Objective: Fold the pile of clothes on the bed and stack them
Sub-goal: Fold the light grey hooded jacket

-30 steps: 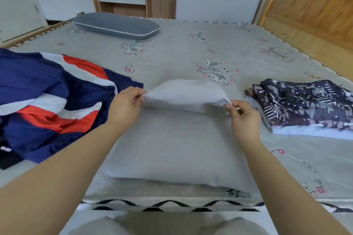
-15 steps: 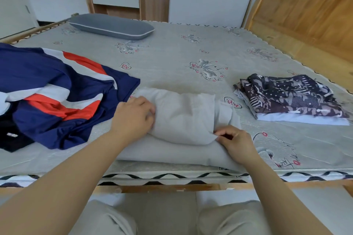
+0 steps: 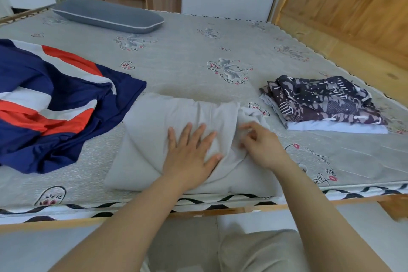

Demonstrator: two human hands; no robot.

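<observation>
A light grey garment lies folded near the front edge of the bed. My left hand presses flat on its top layer with fingers spread. My right hand sits at the garment's right side, fingers curled and pinching a bunched bit of the grey cloth. An unfolded navy garment with red and white stripes lies heaped to the left. A folded stack, dark patterned cloth on top of a pale one, rests to the right.
The mattress has a grey flowered cover. A grey pillow lies at the far left. A wooden headboard rises on the right, drawers and a cupboard stand behind the bed. My knees show below the bed's edge.
The lifted grey flap was brought toward me and laid down. My left hand then opened and slid right, flat onto the garment; my right hand moved to the fold's right side.
</observation>
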